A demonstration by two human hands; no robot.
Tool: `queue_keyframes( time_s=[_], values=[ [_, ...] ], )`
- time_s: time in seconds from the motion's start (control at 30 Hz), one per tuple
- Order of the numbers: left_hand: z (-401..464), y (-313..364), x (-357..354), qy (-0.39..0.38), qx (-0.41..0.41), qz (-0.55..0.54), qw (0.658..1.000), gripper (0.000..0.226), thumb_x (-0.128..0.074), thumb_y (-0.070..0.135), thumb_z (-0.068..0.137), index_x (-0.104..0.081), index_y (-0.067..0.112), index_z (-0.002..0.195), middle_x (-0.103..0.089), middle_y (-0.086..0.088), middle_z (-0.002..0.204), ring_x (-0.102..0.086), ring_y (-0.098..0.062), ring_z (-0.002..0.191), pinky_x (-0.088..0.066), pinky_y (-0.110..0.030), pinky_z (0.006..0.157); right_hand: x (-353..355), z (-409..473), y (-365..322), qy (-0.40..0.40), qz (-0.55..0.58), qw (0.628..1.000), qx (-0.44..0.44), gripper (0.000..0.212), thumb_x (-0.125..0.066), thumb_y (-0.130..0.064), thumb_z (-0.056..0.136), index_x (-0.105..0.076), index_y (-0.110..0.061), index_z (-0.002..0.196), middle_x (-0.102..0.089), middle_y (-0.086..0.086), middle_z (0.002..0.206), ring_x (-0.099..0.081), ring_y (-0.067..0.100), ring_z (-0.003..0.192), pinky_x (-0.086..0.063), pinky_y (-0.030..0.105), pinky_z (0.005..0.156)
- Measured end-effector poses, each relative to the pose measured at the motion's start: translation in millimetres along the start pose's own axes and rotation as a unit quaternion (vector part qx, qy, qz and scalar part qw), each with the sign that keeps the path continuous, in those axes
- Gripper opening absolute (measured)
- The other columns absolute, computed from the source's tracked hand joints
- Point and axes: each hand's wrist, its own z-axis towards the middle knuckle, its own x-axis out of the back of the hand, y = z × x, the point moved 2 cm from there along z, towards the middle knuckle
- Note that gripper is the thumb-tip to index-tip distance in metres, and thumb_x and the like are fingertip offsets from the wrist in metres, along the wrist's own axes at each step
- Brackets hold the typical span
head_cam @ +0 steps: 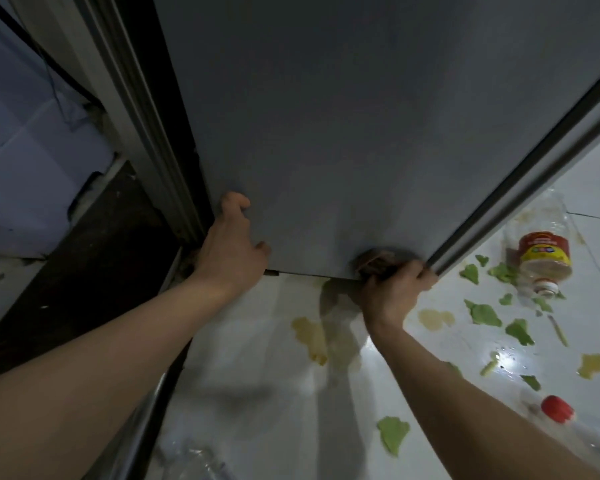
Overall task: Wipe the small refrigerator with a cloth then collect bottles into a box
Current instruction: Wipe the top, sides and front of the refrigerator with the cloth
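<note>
- Two bare hands press against the bottom edge of the small refrigerator [343, 116], whose grey side panel fills the upper middle of the view.
- The left hand [231, 249] sits at the lower left corner of the panel, at about 9 o'clock from the right hand; its fingers are spread wide and curl around the corner, with nothing else held.
- The right hand [394, 289] is closed tightly on a dark, brownish cloth [374, 261], pushed against the panel near its lower right corner, beside the dark door seal.
- A clear plastic bottle with a red and yellow label [541, 254] lies on its side on the white tiled floor [257, 358], at about 3 o'clock from the right hand and well apart from it; its white cap points toward the viewer.
- A second clear bottle with a red cap [557, 408] lies at 5 o'clock, near the right forearm.
- Part of another clear bottle [194, 459] shows at the bottom edge, at 6 o'clock.
- Green leaf scraps [484, 313] and yellowish spills [310, 336] are scattered over the floor between the bottles.
</note>
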Motion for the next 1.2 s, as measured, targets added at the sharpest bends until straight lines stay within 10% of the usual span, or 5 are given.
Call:
queue_keyframes(
  time_s=[0.23,0.4,0.53,1.0,1.2],
  values=[
    [7,-7,15,-0.004,-0.031,0.013,0.999,0.049,-0.066,0.011,0.077,-0.035,0.015,0.114,-0.051,-0.003,0.101,-0.061,-0.030,0.087,-0.048,-0.037,0.082,-62,-81,-95,-0.098,0.174,0.980,-0.010,0.042,-0.066,-0.010,0.072,-0.035,-0.006,0.100,-0.034,0.018,0.118,-0.040,0.037,0.111,-0.037,0.037,0.103],
    [6,-10,8,-0.020,-0.027,-0.026,0.999,0.048,-0.066,0.011,0.078,-0.031,0.024,0.107,-0.048,0.003,0.093,-0.060,-0.027,0.085,-0.050,-0.038,0.080,-31,-47,-73,-0.002,0.173,0.984,-0.031,0.027,-0.053,0.009,0.070,-0.044,-0.004,0.092,-0.043,0.017,0.107,-0.038,0.024,0.096,-0.032,0.022,0.089],
    [7,-10,-5,-0.035,-0.027,-0.033,0.998,0.043,-0.064,0.011,0.079,-0.031,0.025,0.103,-0.046,0.001,0.093,-0.060,-0.026,0.085,-0.050,-0.037,0.076,8,7,-21,0.048,0.098,0.981,-0.158,0.033,-0.051,-0.002,0.076,-0.055,0.007,0.108,-0.053,0.025,0.117,-0.051,0.041,0.110,-0.043,0.044,0.097],
    [13,-9,-11,-0.014,-0.033,0.012,0.999,0.042,-0.064,0.012,0.076,-0.030,0.019,0.100,-0.051,-0.003,0.097,-0.058,-0.026,0.082,-0.045,-0.032,0.076,-57,-33,-37,-0.149,0.198,0.911,-0.331,0.033,-0.053,-0.016,0.089,-0.057,0.001,0.117,-0.058,0.022,0.120,-0.058,0.034,0.109,-0.052,0.040,0.091],
    [11,-8,-13,0.008,-0.035,-0.002,0.999,0.043,-0.062,0.006,0.074,-0.030,0.018,0.100,-0.050,-0.005,0.096,-0.055,-0.020,0.072,-0.042,-0.029,0.072,-30,-25,-37,-0.109,0.377,0.853,-0.344,0.023,-0.042,-0.002,0.097,-0.055,0.001,0.078,-0.056,0.011,0.055,-0.051,0.012,0.028,-0.035,0.014,0.029]
  ],
)
